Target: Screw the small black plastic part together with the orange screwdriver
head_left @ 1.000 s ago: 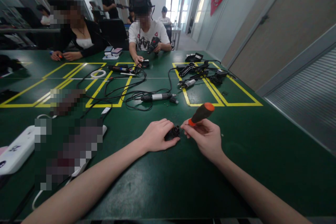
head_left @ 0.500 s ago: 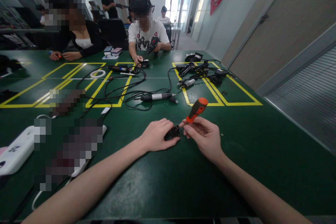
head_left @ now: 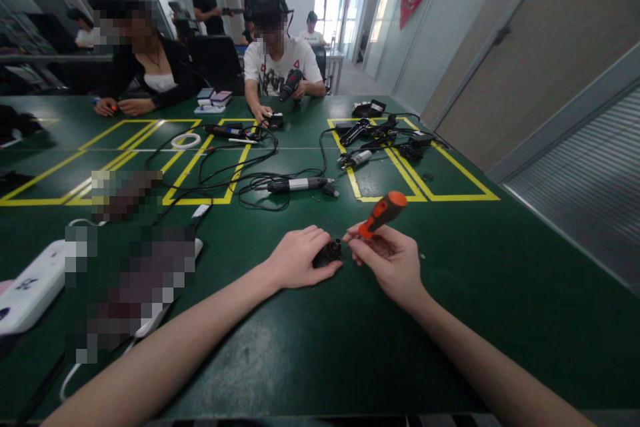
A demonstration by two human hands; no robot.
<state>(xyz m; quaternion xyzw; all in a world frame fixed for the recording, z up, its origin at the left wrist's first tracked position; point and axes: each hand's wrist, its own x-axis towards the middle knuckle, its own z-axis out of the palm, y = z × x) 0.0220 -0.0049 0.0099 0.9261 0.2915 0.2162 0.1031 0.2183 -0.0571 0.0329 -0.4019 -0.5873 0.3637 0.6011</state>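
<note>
My left hand (head_left: 304, 259) is closed round a small black part (head_left: 332, 251) with a round opening at its end, low over the green table (head_left: 280, 347). Much of that part is covered by my fingers, so its kind is unclear. In my right hand (head_left: 393, 259) is a screwdriver (head_left: 384, 213) with an orange and dark grey handle, tilted up to the right. Thumb and fingers pinch it below the handle. Its tip points toward the black part; whether they touch I cannot tell.
Beyond my hands lies a grey and black pen-shaped electric tool (head_left: 297, 185) with looped cable. Tangled black cables and tools (head_left: 380, 137) sit at the back right. A white power strip (head_left: 35, 287) is at left. Across the table a person (head_left: 280, 67) holds a power drill (head_left: 291, 85).
The screwdriver's handle has tipped further to the right in my right hand. My left hand and the black part stay where they were.
</note>
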